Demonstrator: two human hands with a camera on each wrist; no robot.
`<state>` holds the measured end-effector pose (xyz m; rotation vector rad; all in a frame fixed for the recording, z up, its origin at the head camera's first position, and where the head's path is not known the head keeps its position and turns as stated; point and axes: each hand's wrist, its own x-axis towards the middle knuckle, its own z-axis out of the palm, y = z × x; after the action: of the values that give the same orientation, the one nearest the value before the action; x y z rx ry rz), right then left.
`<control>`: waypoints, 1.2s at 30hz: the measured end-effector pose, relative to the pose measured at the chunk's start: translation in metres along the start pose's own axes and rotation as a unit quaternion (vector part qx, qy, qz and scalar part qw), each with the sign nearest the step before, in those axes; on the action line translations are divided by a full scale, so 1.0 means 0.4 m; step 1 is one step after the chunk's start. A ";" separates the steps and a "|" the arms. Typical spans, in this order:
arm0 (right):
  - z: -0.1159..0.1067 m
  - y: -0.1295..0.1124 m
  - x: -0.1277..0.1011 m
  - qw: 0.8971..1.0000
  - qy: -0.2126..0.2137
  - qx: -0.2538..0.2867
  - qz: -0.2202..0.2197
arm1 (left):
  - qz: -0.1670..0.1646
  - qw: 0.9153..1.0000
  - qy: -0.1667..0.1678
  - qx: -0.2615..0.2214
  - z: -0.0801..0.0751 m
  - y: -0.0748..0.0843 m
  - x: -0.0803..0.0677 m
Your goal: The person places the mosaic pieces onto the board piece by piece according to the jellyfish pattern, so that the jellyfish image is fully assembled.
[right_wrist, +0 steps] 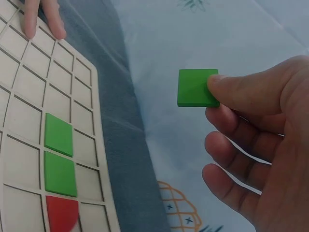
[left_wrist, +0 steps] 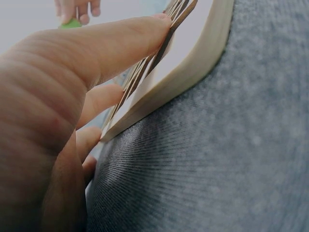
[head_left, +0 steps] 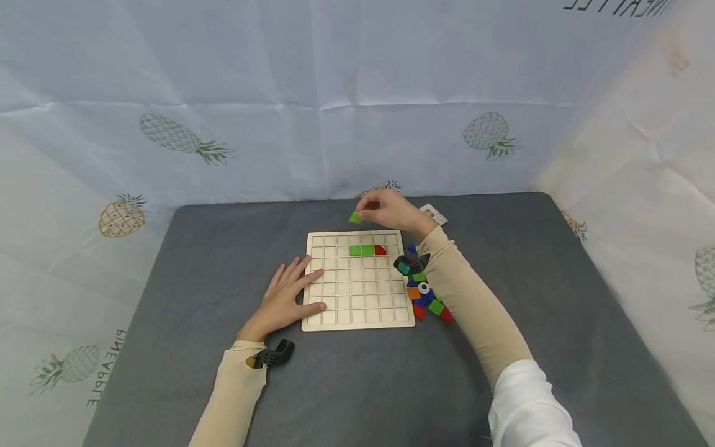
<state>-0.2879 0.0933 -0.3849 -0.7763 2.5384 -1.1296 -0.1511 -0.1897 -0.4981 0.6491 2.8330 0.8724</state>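
Your right hand [head_left: 393, 211] pinches a green square tile [head_left: 355, 217] in the air just past the far edge of the wooden grid board [head_left: 360, 298]. Your left hand [head_left: 285, 298] lies flat and relaxed, fingers resting on the board's left edge. Two green tiles [head_left: 360, 250] and a red piece [head_left: 380, 250] already sit in the board's second row, with loose pieces [head_left: 427, 298] piled on the grey surface [head_left: 223, 261] beside it.
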 end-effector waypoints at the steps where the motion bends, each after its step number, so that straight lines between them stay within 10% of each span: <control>1: 0.007 0.003 0.006 1.000 -0.003 -0.003 0.001 | 0.000 1.000 0.000 0.000 0.000 0.000 0.000; 36: 0.184 0.067 0.053 0.993 -0.081 -0.085 0.027 | -0.004 1.000 0.000 -0.007 0.004 -0.004 -0.001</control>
<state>-0.2837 0.0514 -0.4543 -0.7985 2.5250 -0.8049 -0.1509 -0.1903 -0.5005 0.6343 2.8251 0.8916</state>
